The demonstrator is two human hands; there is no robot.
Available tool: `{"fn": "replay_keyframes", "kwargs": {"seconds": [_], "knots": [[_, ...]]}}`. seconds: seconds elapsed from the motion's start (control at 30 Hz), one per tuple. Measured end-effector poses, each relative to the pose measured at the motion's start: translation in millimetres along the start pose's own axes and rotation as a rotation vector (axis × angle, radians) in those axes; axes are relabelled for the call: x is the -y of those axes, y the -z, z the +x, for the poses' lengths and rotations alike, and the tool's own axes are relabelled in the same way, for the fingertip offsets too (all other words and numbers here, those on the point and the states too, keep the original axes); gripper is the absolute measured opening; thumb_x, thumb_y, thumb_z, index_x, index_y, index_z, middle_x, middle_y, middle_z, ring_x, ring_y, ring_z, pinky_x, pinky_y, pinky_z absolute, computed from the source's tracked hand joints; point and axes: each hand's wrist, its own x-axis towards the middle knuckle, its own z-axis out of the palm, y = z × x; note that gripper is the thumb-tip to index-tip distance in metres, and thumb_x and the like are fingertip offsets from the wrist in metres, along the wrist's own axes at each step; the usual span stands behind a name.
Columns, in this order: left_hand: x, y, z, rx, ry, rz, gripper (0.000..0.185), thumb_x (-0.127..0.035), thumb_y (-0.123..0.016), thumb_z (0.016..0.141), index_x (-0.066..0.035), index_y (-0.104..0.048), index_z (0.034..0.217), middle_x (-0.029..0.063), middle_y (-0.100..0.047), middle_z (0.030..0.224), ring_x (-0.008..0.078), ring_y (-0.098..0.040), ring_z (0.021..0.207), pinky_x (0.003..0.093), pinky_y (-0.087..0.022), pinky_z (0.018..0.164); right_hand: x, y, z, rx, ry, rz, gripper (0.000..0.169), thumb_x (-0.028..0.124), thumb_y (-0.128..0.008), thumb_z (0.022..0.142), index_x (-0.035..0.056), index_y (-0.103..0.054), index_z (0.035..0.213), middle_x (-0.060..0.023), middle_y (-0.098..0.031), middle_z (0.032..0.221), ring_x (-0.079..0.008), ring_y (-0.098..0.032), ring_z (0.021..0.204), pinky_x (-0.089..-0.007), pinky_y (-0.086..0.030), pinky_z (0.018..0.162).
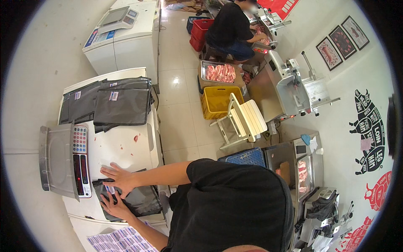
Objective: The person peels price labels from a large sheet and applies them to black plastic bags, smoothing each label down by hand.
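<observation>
A dark grey plastic bag (pixel 141 200) lies flat on the white freezer lid (pixel 122 151) in front of me. My right hand (pixel 121 179) is spread palm down, with its fingertips over the bag's edge and the lid. Just below it, my left hand (pixel 115 206) rests on the bag with fingers apart. Between the hands, partly covered by fingers, a small printed label (pixel 110 189) sits on the bag. Neither hand grips anything. A sheet of printed labels (pixel 121 241) lies beside my left forearm.
Beyond the bag stands a digital scale (pixel 59 160). Labelled dark bags (pixel 121 104) are piled to my right. Behind me are a folding chair (pixel 242 119), yellow crate (pixel 217 100), meat tray (pixel 220 72) and slicer (pixel 292 85). A seated person (pixel 229 28) handles meat farther off.
</observation>
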Motion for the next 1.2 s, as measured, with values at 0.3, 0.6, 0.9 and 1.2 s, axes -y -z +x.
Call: {"fn": "replay_keyframes", "kwargs": {"seconds": [0.3, 0.6, 0.9, 1.2], "knots": [[14.8, -7.7, -4.7, -0.056, 0.019, -0.092, 0.033, -0.030, -0.080, 0.093, -0.005, -0.082, 0.116, 0.0134, -0.066, 0.145, 0.0436, -0.051, 0.142, 0.0535, -0.044, 0.115, 5.1, 2.4, -2.6, -0.017, -0.031, 0.055, 0.119, 0.070, -0.083, 0.061, 0.0129, -0.049, 0.159, -0.0348, -0.015, 0.171, -0.0457, -0.004, 0.162, -0.0720, -0.007, 0.123], [-2.6, 25.9, -24.6, -0.057, 0.281, 0.302, 0.055, -0.051, -0.068, 0.099, -0.008, -0.075, 0.131, 0.0141, -0.035, 0.171, 0.0494, -0.023, 0.157, 0.0690, -0.021, 0.123, 8.5, 19.7, 1.7, -0.025, -0.045, 0.138, 0.123, 0.063, -0.091, 0.059, 0.0120, -0.044, 0.161, -0.0337, -0.023, 0.168, -0.0475, -0.013, 0.160, -0.0692, -0.011, 0.125], [-2.9, 32.6, -20.6, -0.317, 0.080, -0.171, 0.015, -0.021, -0.082, 0.088, -0.011, -0.084, 0.098, 0.0160, -0.060, 0.150, 0.0447, -0.041, 0.148, 0.0541, -0.031, 0.122, -33.6, 28.4, -4.1, -0.104, 0.002, 0.480, 0.089, 0.041, -0.090, 0.078, 0.0016, -0.054, 0.148, -0.0284, -0.040, 0.159, -0.0468, -0.034, 0.150, -0.0527, -0.030, 0.124], [-69.6, 108.7, -50.2, -0.569, 0.475, -1.041, 0.092, 0.009, -0.076, 0.090, -0.006, -0.027, 0.166, 0.0175, -0.045, 0.157, 0.0301, -0.056, 0.137, 0.0333, -0.057, 0.099, -50.5, 131.3, -49.5, -0.027, -0.357, 0.758, 0.034, 0.028, -0.079, 0.093, -0.0005, -0.071, 0.111, -0.0148, -0.072, 0.092, -0.0257, -0.067, 0.089, -0.0376, -0.051, 0.086]]}}
